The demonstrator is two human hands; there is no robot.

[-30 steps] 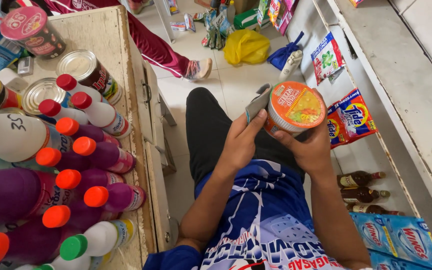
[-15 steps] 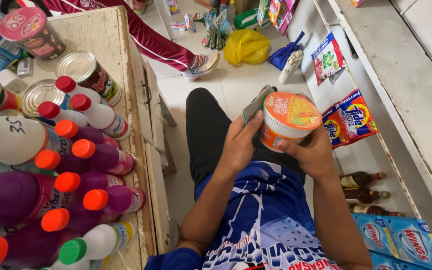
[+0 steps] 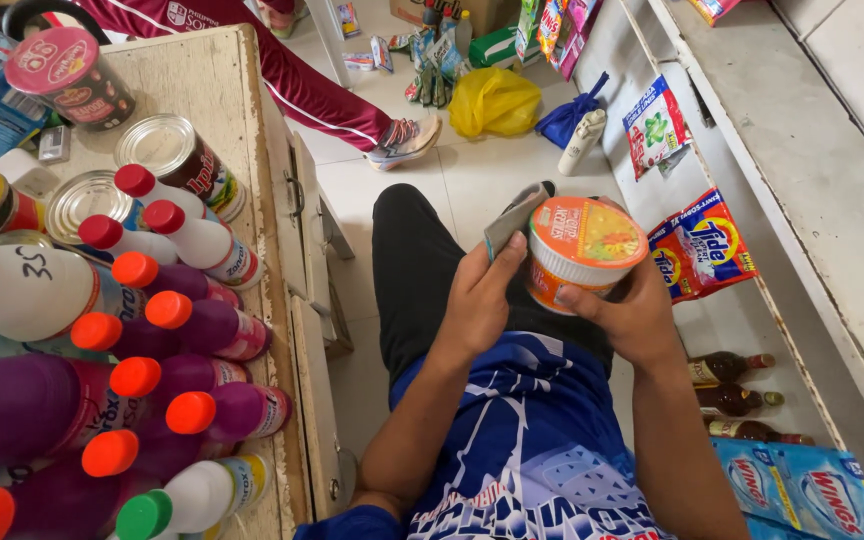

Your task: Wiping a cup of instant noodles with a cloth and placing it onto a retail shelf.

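My right hand (image 3: 632, 315) grips an orange and white instant-noodle cup (image 3: 582, 245) from below and the side, its printed lid facing up. My left hand (image 3: 477, 300) holds a folded grey cloth (image 3: 514, 220) against the cup's left side. Both hands are raised over my lap, above my black trousers and blue patterned shirt.
A wooden counter (image 3: 207, 85) on the left carries tins, a pink-lidded jar and several purple and white bottles with orange and red caps. White shelves (image 3: 802, 170) on the right hold detergent packets and brown bottles. Another person's leg in red trousers (image 3: 322, 100) crosses the floor near a yellow bag (image 3: 497, 100).
The cup and both hands have shifted slightly lower and the cup's lid has tilted to face more upward. The cloth stays pressed at the cup's left.
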